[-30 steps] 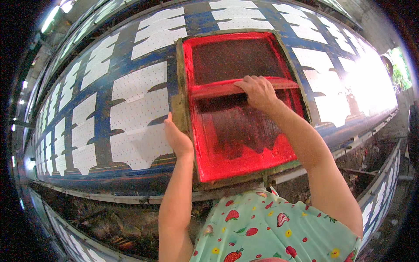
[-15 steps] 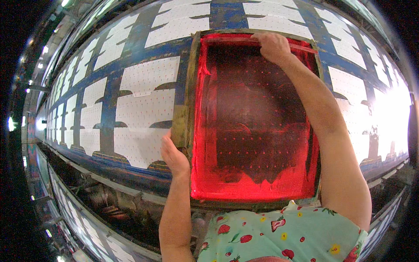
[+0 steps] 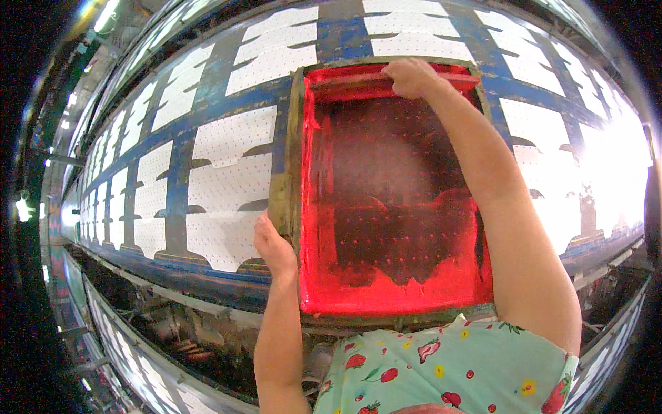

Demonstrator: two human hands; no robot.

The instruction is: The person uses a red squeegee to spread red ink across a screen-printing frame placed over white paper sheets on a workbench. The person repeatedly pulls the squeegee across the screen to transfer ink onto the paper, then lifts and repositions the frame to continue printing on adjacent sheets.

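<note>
A printing screen (image 3: 294, 138) with a worn wooden frame lies on the long table in front of me. Bright red ink coats its inner edges and pools along its near end, while the middle of the mesh looks dark with rows of small dots. My right hand (image 3: 416, 78) reaches across to the far end, closed over a red-smeared squeegee (image 3: 348, 84) that spans the screen's width. At the left side, my left hand (image 3: 274, 245) grips the frame beside a tan patch; its fingertips are partly hidden.
White cut fabric pieces (image 3: 231, 176) with small dots lie in rows over the blue table (image 3: 181, 172), left, right and beyond the screen. A ledge (image 3: 179, 293) runs along the near edge. Another table with white pieces (image 3: 131, 352) shows at lower left. Glare covers the far right.
My view has shifted, so the screen appears slightly further left. Both hands keep their places on the frame and squeegee; the squeegee's bar shows more fully at the far end.
</note>
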